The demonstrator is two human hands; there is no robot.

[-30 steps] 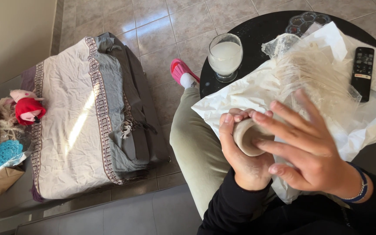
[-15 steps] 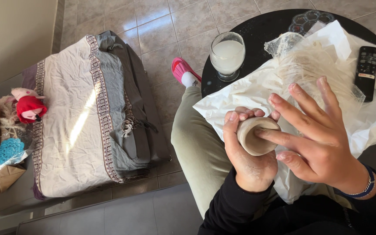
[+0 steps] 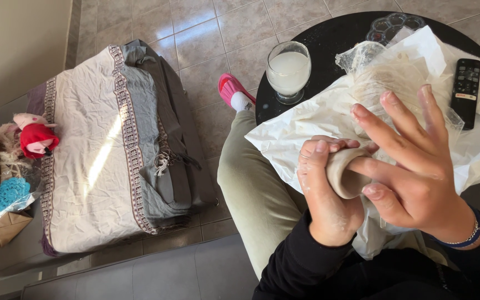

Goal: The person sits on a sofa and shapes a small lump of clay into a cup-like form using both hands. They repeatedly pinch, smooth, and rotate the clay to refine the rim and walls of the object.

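Note:
My left hand (image 3: 326, 191) is wrapped around a small beige lump of clay (image 3: 344, 172), shaped like a little cup, held over my lap. My right hand (image 3: 412, 166) has its fingers spread, and its thumb and lower fingers press against the clay from the right. Both hands look smeared with pale clay. Under them lies a crumpled white sheet (image 3: 301, 128) spread over the round black table (image 3: 334, 41). A clear plastic bag (image 3: 384, 72) with more pale material rests on the sheet behind my right hand.
A stemmed glass of white liquid (image 3: 288, 71) stands on the table's left side. A black remote (image 3: 466, 91) lies at the right. Left on the tiled floor is a cushion with a white-grey cloth (image 3: 112, 144), with a red doll (image 3: 35, 139) and a basket beside it.
My right hand has shifted a little to the right and opened its fingers wider while still pressing on the clay. My left hand has kept its grip.

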